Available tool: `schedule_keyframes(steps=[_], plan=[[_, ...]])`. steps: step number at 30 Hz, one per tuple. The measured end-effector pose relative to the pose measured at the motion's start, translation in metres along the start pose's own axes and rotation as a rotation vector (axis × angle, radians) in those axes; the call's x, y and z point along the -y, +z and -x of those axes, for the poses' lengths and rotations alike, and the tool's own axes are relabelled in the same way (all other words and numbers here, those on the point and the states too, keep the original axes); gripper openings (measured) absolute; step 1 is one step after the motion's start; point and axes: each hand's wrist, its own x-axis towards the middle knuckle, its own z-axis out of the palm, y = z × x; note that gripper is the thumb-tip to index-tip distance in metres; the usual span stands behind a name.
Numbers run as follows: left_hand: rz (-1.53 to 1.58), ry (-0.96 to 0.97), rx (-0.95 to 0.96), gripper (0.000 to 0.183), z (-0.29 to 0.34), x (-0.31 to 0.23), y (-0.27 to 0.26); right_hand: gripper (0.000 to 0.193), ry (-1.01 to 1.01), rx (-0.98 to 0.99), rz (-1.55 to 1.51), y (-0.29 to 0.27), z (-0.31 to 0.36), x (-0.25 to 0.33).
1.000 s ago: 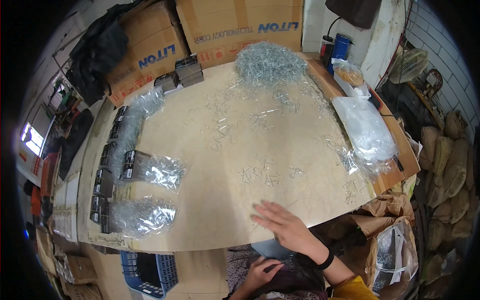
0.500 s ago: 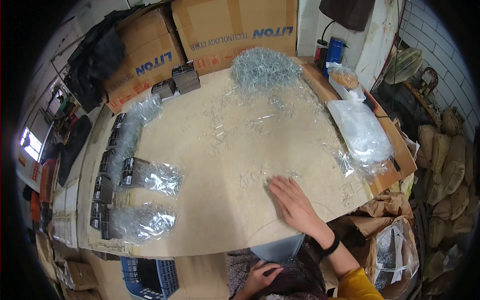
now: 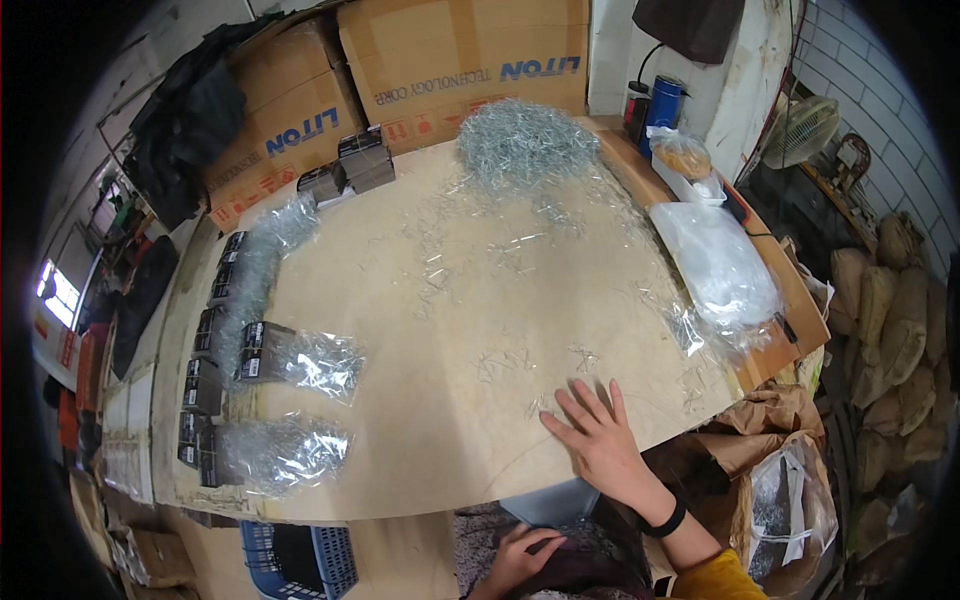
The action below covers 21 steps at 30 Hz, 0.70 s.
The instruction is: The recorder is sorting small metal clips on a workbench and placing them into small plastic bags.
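- Right hand [image 3: 600, 440], palm down at the table [image 3: 410, 430], fingers spread wide.
- Beside its fingertips, thin wires [image 3: 583, 357]; more just beyond.
- Below the table's near edge, left hand [image 3: 525, 556] at a grey tray [image 3: 552, 503]; cannot tell whether gripping it.
- To the left, wire-filled bags [image 3: 325, 365].
- Far side, wire heap [image 3: 528, 145].

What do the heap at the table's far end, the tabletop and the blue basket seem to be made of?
Heap: probably shiny metal wire, from its thin, silvery strands. Tabletop: likely smooth wood board, from its pale tan surface, though laminate is possible. Blue basket: probably moulded plastic, from its evenly coloured, perforated wall.
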Motion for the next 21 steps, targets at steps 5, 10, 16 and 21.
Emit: schedule_keyframes(steps=[5,10,16,21], plan=[[0.021,-0.003,-0.057,0.011,0.0,-0.001,0.003,0.058,-0.011,0.038,-0.119,-0.011,0.015,-0.011],[-0.03,0.065,-0.043,0.012,-0.002,-0.002,0.001,0.057,-0.003,0.005,-0.106,-0.016,0.018,-0.014],[-0.118,0.139,-0.03,0.011,-0.003,-0.003,-0.002,0.048,-0.006,-0.025,-0.177,-0.007,0.006,-0.005],[-0.068,0.105,-0.044,0.01,-0.003,-0.002,0.002,0.043,-0.215,0.089,-0.222,0.004,0.006,0.005]])
